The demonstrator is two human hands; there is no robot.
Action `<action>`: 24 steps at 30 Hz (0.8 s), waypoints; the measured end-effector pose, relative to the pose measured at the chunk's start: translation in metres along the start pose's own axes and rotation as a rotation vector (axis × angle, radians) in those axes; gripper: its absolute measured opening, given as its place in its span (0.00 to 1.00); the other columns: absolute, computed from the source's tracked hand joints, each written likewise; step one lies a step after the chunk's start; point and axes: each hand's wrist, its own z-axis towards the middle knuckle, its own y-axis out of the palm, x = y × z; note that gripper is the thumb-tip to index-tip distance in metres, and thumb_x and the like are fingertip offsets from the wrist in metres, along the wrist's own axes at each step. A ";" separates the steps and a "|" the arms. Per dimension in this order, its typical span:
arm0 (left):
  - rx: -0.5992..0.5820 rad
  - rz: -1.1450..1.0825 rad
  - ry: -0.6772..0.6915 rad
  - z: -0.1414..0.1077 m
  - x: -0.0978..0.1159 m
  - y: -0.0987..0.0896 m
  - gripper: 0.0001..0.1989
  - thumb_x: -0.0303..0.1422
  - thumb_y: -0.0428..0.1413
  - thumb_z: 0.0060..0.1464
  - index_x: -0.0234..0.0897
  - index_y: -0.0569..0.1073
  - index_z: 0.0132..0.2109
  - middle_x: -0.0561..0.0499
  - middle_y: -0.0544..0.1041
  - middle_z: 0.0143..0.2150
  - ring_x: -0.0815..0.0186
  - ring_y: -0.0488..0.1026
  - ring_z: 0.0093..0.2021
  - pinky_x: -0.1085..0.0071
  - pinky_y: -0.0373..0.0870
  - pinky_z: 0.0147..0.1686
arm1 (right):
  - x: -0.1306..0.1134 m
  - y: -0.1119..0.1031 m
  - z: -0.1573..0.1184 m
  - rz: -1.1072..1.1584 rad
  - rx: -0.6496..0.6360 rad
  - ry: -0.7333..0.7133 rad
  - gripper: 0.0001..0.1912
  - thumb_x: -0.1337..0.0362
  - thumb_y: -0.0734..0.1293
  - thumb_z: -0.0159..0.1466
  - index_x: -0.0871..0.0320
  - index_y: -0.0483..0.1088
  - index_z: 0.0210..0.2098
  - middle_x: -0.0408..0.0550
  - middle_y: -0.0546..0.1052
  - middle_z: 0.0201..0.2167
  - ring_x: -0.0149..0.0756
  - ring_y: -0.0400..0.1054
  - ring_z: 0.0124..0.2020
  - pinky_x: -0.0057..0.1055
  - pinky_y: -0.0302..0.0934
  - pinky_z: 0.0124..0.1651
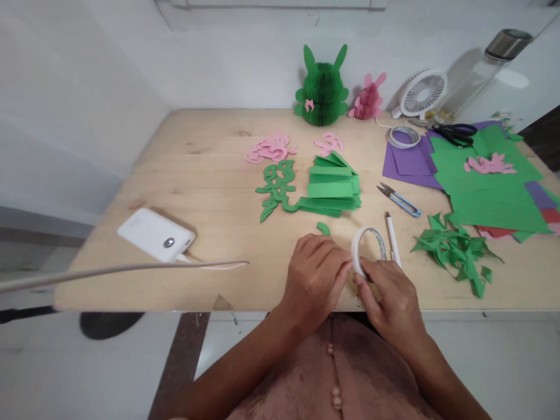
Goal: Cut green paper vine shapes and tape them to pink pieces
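Note:
A roll of white tape [356, 248] stands on edge, gripped at its lower rim by the thumb and fingers of my right hand [389, 294]. My left hand [315, 271] is at the roll's left side, its fingers curled and thumb and fingertips pinched together against the tape; whatever lies between them is too small to make out. Just beyond my left fingers lies a small curved green paper piece [323, 228]. A white pen [392, 238] rests to the right of the roll. Green paper strips [332, 184] and green cut-out shapes [276, 188] lie farther off.
Blue thread snips [400, 200], green scraps [457, 248] and coloured sheets [494, 204] with black scissors [455, 134] lie right. Pink cut-outs [272, 148], a green paper bunny [324, 93], a pink one [368, 99], a fan [422, 93] and bottle [481, 76] are behind. A power bank [153, 233] sits left.

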 end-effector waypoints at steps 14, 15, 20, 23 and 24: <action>-0.086 0.074 0.097 0.005 -0.008 0.000 0.06 0.23 0.51 0.54 0.35 0.68 0.29 0.51 0.73 0.27 0.65 0.69 0.33 0.64 0.66 0.40 | 0.000 0.001 -0.002 -0.040 -0.041 -0.012 0.10 0.71 0.61 0.65 0.63 0.69 0.45 0.49 0.75 0.27 0.38 0.69 0.30 0.36 0.61 0.37; -0.089 0.071 0.103 0.005 -0.009 0.000 0.07 0.23 0.51 0.54 0.36 0.68 0.29 0.51 0.73 0.27 0.65 0.69 0.33 0.64 0.67 0.40 | 0.000 0.001 -0.002 -0.038 -0.043 -0.006 0.10 0.70 0.61 0.65 0.62 0.69 0.45 0.49 0.75 0.27 0.38 0.69 0.30 0.36 0.61 0.37; -0.139 -0.022 0.074 0.007 -0.011 -0.001 0.07 0.22 0.50 0.52 0.37 0.66 0.29 0.52 0.72 0.27 0.67 0.69 0.32 0.66 0.67 0.40 | 0.001 0.002 -0.002 -0.027 -0.042 0.008 0.10 0.71 0.61 0.65 0.61 0.68 0.45 0.51 0.77 0.30 0.39 0.70 0.31 0.36 0.62 0.37; -0.171 -0.121 0.040 0.005 -0.011 -0.003 0.07 0.22 0.51 0.51 0.37 0.66 0.29 0.53 0.72 0.26 0.67 0.69 0.32 0.68 0.67 0.38 | 0.002 0.002 -0.002 -0.036 -0.041 0.042 0.11 0.70 0.61 0.65 0.61 0.68 0.46 0.51 0.77 0.31 0.39 0.71 0.31 0.37 0.62 0.38; -0.167 -0.147 0.019 0.004 -0.010 -0.004 0.06 0.23 0.52 0.52 0.37 0.67 0.29 0.53 0.72 0.27 0.67 0.69 0.32 0.68 0.67 0.38 | 0.002 0.001 -0.002 -0.037 -0.039 0.049 0.11 0.70 0.61 0.65 0.61 0.68 0.47 0.51 0.77 0.31 0.39 0.70 0.31 0.37 0.62 0.37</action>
